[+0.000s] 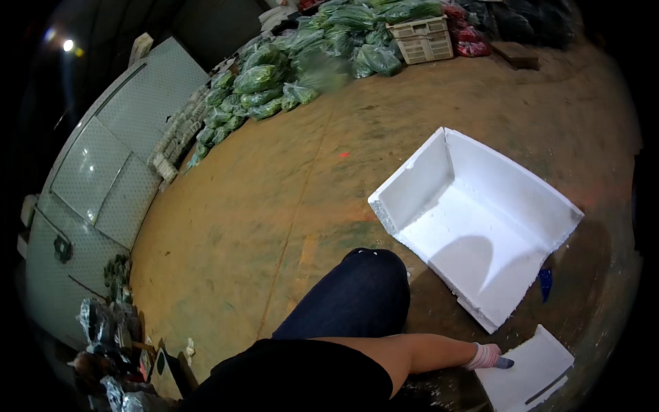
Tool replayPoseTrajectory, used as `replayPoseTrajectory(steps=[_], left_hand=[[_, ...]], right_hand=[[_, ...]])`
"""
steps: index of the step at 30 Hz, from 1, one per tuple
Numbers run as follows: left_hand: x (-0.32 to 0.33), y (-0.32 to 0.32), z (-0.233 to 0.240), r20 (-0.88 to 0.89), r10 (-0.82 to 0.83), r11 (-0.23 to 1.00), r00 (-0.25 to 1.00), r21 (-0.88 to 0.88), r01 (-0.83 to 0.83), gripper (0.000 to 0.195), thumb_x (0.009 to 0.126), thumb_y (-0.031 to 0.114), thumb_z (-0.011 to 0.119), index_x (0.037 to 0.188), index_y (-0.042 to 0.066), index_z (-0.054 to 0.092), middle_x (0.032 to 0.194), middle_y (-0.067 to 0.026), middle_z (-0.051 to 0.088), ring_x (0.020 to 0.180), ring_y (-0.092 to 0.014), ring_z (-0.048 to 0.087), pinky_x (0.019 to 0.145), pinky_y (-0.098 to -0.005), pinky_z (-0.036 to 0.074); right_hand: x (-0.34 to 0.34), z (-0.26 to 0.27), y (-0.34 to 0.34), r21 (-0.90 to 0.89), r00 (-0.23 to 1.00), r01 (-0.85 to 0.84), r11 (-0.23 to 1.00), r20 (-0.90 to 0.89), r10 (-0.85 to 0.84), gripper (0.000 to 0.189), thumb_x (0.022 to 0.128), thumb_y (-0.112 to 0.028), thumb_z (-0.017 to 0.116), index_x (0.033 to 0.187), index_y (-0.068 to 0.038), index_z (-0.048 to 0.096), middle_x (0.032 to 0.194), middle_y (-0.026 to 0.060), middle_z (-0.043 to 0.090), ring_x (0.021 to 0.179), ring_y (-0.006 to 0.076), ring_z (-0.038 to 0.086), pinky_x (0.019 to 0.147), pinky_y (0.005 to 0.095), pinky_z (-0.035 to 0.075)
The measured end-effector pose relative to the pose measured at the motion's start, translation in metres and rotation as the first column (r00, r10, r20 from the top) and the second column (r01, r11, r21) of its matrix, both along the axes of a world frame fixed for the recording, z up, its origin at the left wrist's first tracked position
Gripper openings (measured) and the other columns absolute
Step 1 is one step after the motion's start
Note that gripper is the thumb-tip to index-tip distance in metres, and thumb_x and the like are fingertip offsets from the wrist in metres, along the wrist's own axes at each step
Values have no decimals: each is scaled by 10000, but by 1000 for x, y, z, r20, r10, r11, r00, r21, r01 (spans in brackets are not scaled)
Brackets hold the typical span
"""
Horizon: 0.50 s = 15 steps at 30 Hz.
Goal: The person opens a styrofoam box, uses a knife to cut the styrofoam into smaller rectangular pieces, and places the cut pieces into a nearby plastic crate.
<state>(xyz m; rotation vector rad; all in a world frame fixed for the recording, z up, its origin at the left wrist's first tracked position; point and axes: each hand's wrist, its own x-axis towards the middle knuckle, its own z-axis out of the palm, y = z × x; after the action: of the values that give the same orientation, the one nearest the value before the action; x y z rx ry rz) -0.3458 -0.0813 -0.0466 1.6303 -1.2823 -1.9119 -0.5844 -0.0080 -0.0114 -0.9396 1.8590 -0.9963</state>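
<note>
My left hand (488,357), in a striped knit glove with a grey thumb, reaches across to the right and grips the edge of a broken white foam panel (530,363). The thumb lies on top of the panel; the other fingers are hidden. Beyond it, a large white foam box (473,226) rests on the floor with its open side up. Two tall walls stand at its far sides, while the near sides have rough broken edges. My right hand is out of view.
My bent knee (360,288) is beside the box. Bagged green vegetables (262,77) are piled at the back, near a beige plastic crate (421,41). A blue scrap (545,284) and white foam crumbs lie on the brown floor (231,221). Clear plastic bags (98,319) stand at lower left.
</note>
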Motion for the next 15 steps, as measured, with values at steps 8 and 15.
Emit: replayPoseTrajectory(steps=[8, 15], left_hand=[[17, -1, -3, 209, 332, 903, 920, -353, -246, 511, 674, 359, 640, 986, -10, 473, 936, -208, 553, 891, -319, 543, 773, -366, 419], [55, -19, -31, -233, 61, 849, 971, -500, -173, 513, 795, 340, 519, 1188, 48, 368, 1069, -144, 496, 978, -270, 477, 880, -390, 353]], right_hand=[[13, 20, -7, -81, 983, 43, 996, 181, -27, 462, 754, -385, 587, 914, 44, 522, 623, 82, 488, 559, 227, 481, 509, 336, 429], [52, 11, -27, 205, 934, -242, 948, -214, 285, 393, 793, -301, 536, 1050, -7, 488, 805, 194, 516, 712, 331, 502, 624, 378, 418]])
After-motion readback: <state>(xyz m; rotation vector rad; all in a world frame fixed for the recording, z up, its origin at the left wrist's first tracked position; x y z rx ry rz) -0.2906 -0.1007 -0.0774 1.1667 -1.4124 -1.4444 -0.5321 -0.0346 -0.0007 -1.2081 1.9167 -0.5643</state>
